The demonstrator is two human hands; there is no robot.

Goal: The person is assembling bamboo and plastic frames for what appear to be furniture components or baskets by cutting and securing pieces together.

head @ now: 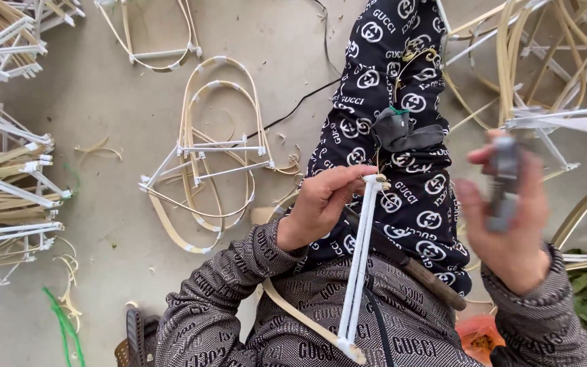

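Seated person, seen from above, legs stretched toward 12 o'clock over a grey concrete floor (137, 115). Left hand (321, 204), just left of centre, is clenched around the top end of a white-wrapped stick (359, 261), thumb and fingers pinching it near a knotted tip; the stick runs down toward 6 o'clock across the lap, and its lower end meets a flat bamboo strip (300, 316) that curves away toward 7 o'clock. Right hand (511, 231), at about 3 o'clock, grasps a small grey object (504, 180) held upright in the fingers; it is motion-blurred and I cannot tell what it is. A dark-handled tool (409, 265) lies across the lap between the two hands, angled toward 4 o'clock, touched by neither hand as far as I can see. A grey cloth pad (405, 132) sits on the patterned black trouser leg at about 1 o'clock, with a bit of green cord at its top edge. On the floor at 10 o'clock from the left hand lies a finished bamboo frame (212, 149), looped strips joined by white-wrapped crossbars, well apart from the hands. More such frames are stacked along the 9 o'clock edge (8, 183) and at 2 o'clock (552, 81). Green string (62, 326) lies at 8 o'clock. A thin black cable (293, 109) crosses the floor toward 12 o'clock.
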